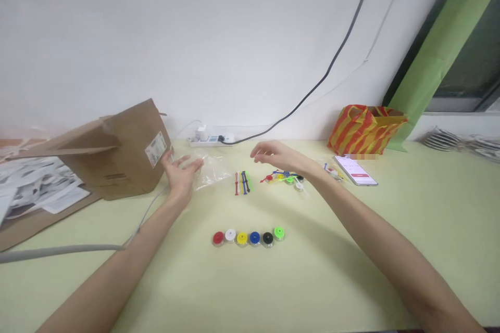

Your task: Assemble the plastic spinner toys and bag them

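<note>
My left hand [180, 173] hovers palm up with fingers spread, touching the edge of a clear plastic bag [211, 169] beside a cardboard box [117, 148]. My right hand [273, 155] floats above the table with loosely curled, separated fingers and nothing in it, just left of a pile of small coloured plastic parts [287, 177]. Several thin coloured sticks [242, 182] lie between the hands. Nearer to me a row of several coloured round discs [248, 237] sits on the pale green table [351, 260].
A phone [356, 170] lies right of the parts, behind it a red-and-yellow striped bag [365, 129]. A white power strip [211, 138] with a dark cable runs along the wall. A grey cable [58, 252] crosses the table at left. Papers [35, 187] lie by the box.
</note>
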Demonstrator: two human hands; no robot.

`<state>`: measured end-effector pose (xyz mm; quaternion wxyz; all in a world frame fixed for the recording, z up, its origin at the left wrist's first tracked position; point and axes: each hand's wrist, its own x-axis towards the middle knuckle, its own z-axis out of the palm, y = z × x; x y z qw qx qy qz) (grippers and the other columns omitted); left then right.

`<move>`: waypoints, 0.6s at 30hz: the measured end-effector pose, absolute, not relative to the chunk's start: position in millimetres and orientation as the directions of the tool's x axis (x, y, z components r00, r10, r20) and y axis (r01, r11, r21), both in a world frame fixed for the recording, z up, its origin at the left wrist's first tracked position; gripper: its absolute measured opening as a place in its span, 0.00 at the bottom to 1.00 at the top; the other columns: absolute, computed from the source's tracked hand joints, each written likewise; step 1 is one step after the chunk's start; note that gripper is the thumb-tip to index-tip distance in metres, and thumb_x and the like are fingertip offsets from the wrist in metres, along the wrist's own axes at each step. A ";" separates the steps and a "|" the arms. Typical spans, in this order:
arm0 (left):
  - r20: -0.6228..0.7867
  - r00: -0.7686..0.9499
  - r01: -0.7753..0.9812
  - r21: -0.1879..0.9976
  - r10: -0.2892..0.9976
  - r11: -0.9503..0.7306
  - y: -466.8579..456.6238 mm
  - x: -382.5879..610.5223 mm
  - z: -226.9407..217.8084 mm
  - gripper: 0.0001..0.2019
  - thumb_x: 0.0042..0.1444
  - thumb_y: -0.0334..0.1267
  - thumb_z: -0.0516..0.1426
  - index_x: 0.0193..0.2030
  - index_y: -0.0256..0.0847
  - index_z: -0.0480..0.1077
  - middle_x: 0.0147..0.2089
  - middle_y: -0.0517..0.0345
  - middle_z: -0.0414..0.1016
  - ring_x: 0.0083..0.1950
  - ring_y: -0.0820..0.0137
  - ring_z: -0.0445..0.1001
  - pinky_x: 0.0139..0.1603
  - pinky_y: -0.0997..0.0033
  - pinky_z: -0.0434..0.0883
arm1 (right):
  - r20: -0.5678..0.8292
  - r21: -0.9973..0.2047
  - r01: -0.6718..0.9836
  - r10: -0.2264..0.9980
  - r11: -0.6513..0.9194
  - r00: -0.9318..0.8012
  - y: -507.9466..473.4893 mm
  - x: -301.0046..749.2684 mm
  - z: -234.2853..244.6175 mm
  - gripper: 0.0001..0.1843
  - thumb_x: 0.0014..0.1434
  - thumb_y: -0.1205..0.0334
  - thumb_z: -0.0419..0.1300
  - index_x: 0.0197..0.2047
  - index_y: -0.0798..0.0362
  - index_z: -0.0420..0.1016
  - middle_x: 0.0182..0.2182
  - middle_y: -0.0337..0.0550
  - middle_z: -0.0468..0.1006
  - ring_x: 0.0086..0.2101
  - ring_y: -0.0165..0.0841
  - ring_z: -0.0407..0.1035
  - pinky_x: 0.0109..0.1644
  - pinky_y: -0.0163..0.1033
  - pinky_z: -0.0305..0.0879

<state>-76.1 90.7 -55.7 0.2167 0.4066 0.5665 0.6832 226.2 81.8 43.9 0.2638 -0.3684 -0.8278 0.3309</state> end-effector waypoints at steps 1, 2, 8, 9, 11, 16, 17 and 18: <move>0.318 -0.571 0.195 0.948 0.757 -0.251 92.5 -80.2 -57.0 0.40 0.54 0.35 0.68 0.69 0.49 0.50 0.65 0.43 0.68 0.53 0.62 0.81 0.54 0.57 0.79 | 0.208 -0.750 0.425 0.790 0.507 -0.577 82.7 229.1 45.6 0.09 0.64 0.68 0.57 0.45 0.55 0.78 0.42 0.48 0.82 0.41 0.33 0.74 0.45 0.36 0.69; 0.333 -0.557 0.239 0.941 0.761 -0.238 93.9 -83.8 -58.3 0.38 0.56 0.37 0.67 0.69 0.48 0.53 0.69 0.40 0.63 0.60 0.58 0.77 0.61 0.52 0.75 | 0.224 -0.761 0.411 0.798 0.502 -0.560 83.6 232.0 47.2 0.09 0.64 0.69 0.56 0.44 0.55 0.78 0.41 0.48 0.82 0.40 0.33 0.74 0.45 0.36 0.69; 0.511 -0.117 0.814 0.541 0.852 -0.213 94.9 -87.4 -72.5 0.25 0.69 0.48 0.52 0.69 0.42 0.64 0.81 0.43 0.38 0.81 0.47 0.35 0.77 0.35 0.42 | 0.379 -0.790 0.315 0.823 0.526 -0.422 88.8 245.2 55.5 0.08 0.63 0.68 0.57 0.38 0.56 0.78 0.37 0.47 0.82 0.37 0.31 0.74 0.43 0.36 0.69; 0.510 -0.026 0.864 0.444 0.860 -0.237 94.4 -85.0 -75.6 0.26 0.69 0.49 0.49 0.70 0.43 0.65 0.82 0.45 0.38 0.81 0.47 0.32 0.77 0.33 0.40 | 0.394 -0.793 0.307 0.827 0.527 -0.401 89.5 247.0 56.9 0.07 0.63 0.68 0.57 0.38 0.56 0.77 0.36 0.46 0.82 0.36 0.31 0.74 0.43 0.36 0.69; 0.462 0.130 0.905 0.307 0.878 -0.296 93.9 -80.0 -82.0 0.27 0.71 0.50 0.46 0.72 0.46 0.63 0.82 0.49 0.39 0.81 0.49 0.32 0.76 0.33 0.39 | 0.410 -0.796 0.304 0.836 0.523 -0.364 90.4 251.0 60.1 0.07 0.63 0.68 0.57 0.38 0.56 0.78 0.35 0.46 0.82 0.36 0.31 0.74 0.43 0.36 0.69; 0.227 0.302 0.900 0.253 0.926 -0.356 97.8 -79.5 -95.2 0.30 0.71 0.50 0.42 0.77 0.49 0.53 0.81 0.53 0.44 0.81 0.54 0.40 0.77 0.38 0.42 | 0.409 -0.794 0.306 0.834 0.525 -0.370 91.1 263.1 68.5 0.07 0.63 0.67 0.58 0.39 0.56 0.78 0.35 0.46 0.82 0.35 0.31 0.73 0.44 0.37 0.70; 0.198 0.309 0.899 0.259 0.930 -0.354 98.9 -81.5 -96.9 0.29 0.71 0.49 0.43 0.77 0.50 0.55 0.80 0.54 0.45 0.81 0.54 0.41 0.77 0.38 0.43 | 0.402 -0.791 0.314 0.833 0.526 -0.381 91.0 265.5 69.8 0.07 0.63 0.67 0.58 0.39 0.56 0.78 0.35 0.46 0.82 0.36 0.31 0.73 0.44 0.37 0.70; 0.178 0.316 0.898 0.263 0.932 -0.354 99.9 -83.8 -98.3 0.29 0.70 0.48 0.43 0.76 0.51 0.56 0.80 0.55 0.48 0.81 0.54 0.43 0.77 0.38 0.44 | 0.395 -0.787 0.324 0.832 0.525 -0.390 90.8 267.6 70.8 0.07 0.63 0.67 0.59 0.39 0.56 0.78 0.36 0.46 0.82 0.36 0.31 0.73 0.44 0.36 0.70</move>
